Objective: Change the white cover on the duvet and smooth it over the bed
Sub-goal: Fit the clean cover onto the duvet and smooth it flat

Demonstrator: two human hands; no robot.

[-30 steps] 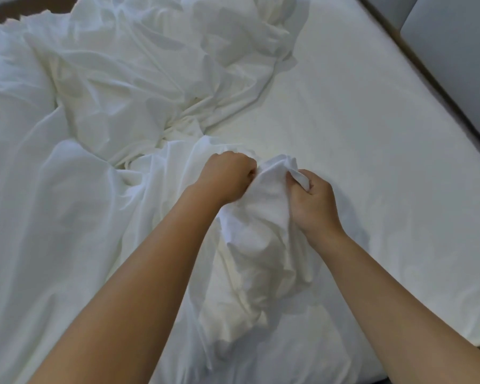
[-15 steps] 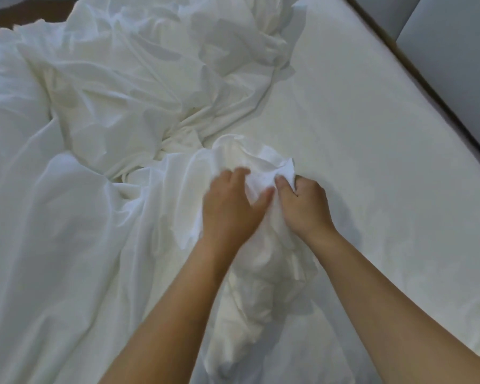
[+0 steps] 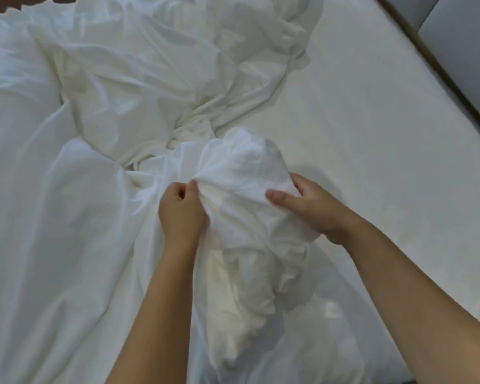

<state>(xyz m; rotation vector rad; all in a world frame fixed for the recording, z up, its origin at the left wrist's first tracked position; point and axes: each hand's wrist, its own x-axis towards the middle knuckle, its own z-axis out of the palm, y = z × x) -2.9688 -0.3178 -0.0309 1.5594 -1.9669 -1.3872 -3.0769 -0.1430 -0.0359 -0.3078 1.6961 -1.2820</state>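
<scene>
We see the bunched white cover, long axis running away from us, rounded end pointing far; left hand pinches, right hand grips it.

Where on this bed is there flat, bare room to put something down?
The smooth white bed sheet on the right is bare, between the crumpled white duvet cover and the grey panel. Folds crowd the left and far middle; the left hand and right hand grip it in front.
</scene>
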